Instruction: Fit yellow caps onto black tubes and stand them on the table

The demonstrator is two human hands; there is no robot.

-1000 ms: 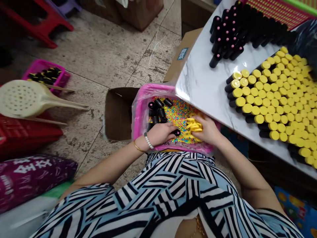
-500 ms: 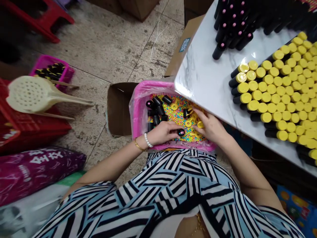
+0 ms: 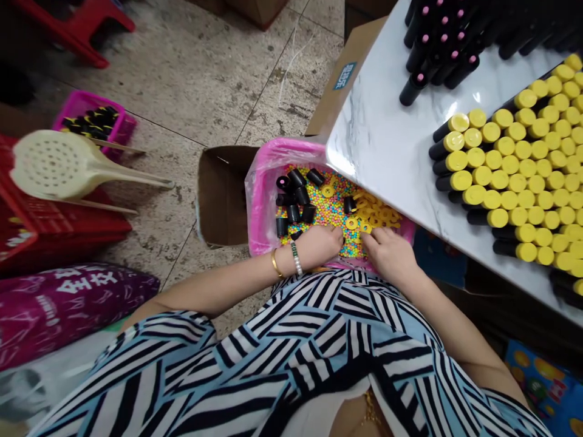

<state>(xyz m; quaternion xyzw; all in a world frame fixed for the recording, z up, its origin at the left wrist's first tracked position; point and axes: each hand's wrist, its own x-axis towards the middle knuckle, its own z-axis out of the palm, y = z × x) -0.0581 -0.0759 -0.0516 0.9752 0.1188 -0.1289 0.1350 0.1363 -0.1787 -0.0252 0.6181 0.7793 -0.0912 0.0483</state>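
Note:
My left hand (image 3: 320, 247) is curled closed over the front of a pink basin (image 3: 257, 209), palm side turned away. A black cap with a pink centre was in its fingers just before; the fingers now hide it. Beside it, my right hand (image 3: 390, 250) pinches at what looks like a yellow plastic ring (image 3: 365, 227). Small coloured beads (image 3: 322, 211) cover the basin's bottom. Several black caps (image 3: 301, 195) lie on them at the left, and a heap of yellow plastic rings (image 3: 377, 212) lies at the right. Clear plastic film lines the basin.
A white marbled table (image 3: 364, 127) overhangs the basin's right side. Rows of black tubes with yellow ends (image 3: 505, 167) and upright black tubes with pink tips (image 3: 412, 88) stand on it. Left are an open cardboard box (image 3: 223, 197), a cream perforated fan-shaped paddle (image 3: 50, 164) and a magenta basket (image 3: 121, 130).
My left hand has rolled over, so the black cap is out of sight. My right hand has drawn back from the yellow heap towards me. The whole view has shifted slightly.

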